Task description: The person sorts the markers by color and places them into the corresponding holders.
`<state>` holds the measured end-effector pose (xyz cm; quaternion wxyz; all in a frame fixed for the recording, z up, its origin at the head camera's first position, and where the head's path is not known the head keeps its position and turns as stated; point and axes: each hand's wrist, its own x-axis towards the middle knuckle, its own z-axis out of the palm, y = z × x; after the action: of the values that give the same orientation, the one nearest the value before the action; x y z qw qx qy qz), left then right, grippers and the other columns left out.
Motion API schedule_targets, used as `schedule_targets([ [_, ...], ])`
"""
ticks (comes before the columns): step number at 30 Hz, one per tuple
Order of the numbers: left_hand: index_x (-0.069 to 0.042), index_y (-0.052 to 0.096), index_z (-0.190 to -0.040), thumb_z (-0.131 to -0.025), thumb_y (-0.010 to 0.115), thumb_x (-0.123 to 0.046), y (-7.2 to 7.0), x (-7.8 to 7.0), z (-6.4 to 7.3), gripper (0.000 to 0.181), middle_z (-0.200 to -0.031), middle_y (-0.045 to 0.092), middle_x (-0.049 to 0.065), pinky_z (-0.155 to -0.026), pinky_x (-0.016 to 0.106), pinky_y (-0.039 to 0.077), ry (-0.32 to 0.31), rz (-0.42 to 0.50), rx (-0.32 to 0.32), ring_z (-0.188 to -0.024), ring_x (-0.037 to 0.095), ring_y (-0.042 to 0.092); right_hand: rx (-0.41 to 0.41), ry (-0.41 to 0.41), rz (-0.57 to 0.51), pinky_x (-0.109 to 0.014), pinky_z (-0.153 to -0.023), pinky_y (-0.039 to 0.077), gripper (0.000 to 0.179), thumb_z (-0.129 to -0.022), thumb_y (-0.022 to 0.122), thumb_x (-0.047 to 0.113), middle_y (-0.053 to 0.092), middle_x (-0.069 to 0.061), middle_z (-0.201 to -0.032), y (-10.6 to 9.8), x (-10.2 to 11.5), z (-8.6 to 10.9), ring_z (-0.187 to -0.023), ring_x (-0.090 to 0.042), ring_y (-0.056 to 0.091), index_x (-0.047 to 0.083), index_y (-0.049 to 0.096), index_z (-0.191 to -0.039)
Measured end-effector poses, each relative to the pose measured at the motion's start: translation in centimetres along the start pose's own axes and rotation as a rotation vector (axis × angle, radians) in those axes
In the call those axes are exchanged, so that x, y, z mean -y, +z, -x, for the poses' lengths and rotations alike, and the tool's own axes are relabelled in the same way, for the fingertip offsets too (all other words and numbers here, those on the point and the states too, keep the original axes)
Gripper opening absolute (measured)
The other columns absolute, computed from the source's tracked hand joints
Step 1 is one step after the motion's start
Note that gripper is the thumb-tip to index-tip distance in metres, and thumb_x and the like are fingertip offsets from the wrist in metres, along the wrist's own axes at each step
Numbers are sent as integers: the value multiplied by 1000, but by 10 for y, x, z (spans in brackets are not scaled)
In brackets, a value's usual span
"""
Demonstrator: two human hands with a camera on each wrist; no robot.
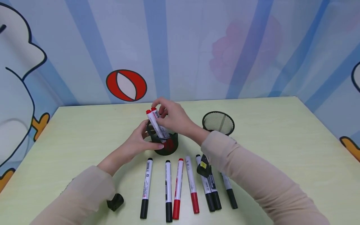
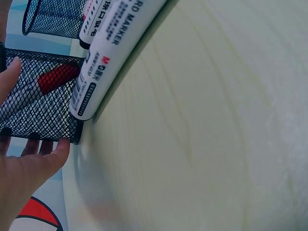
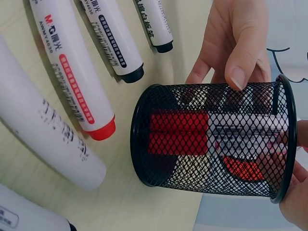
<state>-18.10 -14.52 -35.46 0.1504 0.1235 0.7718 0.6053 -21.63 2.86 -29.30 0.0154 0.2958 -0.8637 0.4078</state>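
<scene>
My left hand (image 1: 137, 140) grips a black mesh pen cup (image 3: 180, 178) from its left side, thumb across the front. Two red whiteboard markers (image 1: 154, 122) lean in the cup, their red caps (image 3: 178, 127) down near its base and their red ends above the rim. Over the rim, my right hand (image 1: 175, 117) pinches the upper part of the markers; whether it holds one or both is partly hidden. Through the mesh in the left wrist view, a red cap (image 2: 58, 78) shows.
A second black mesh cup (image 1: 217, 122) stands to the right, behind the right forearm. Several markers lie in a row in front: black-capped ones such as the leftmost marker (image 1: 146, 187), and two red-capped ones, a marker (image 1: 178, 187) and its neighbour (image 1: 191, 181). A patterned blue backdrop (image 1: 191, 62) stands behind the table.
</scene>
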Motion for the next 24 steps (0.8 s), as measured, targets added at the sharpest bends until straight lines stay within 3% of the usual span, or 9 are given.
schedule_targets([
  [7, -20, 18, -146, -77, 75, -14, 0, 1, -1, 89, -147, 24, 7, -101, 58, 31, 2, 1, -1, -132, 36, 24, -6, -9, 24, -24, -65, 49, 30, -85, 62, 2, 58, -5, -87, 1, -1, 0, -78, -16, 57, 10, 54, -113],
  [14, -21, 19, -146, -78, 75, -14, -2, 1, 2, 88, -147, 25, 6, -101, 56, 32, 5, -4, -7, -132, 35, 25, 3, 36, 35, -24, -67, 50, 31, -86, 62, 3, 57, -5, -89, -2, 1, -1, -80, -17, 57, 12, 55, -114],
  [24, -16, 18, -146, -78, 74, -15, -4, 1, 5, 88, -146, 26, 11, -102, 57, 31, -14, -22, -33, -133, 37, 24, -15, -1, 9, -28, -64, 48, 30, -84, 62, 3, 56, -5, -87, -27, -1, 3, -81, -18, 56, 9, 56, -112],
])
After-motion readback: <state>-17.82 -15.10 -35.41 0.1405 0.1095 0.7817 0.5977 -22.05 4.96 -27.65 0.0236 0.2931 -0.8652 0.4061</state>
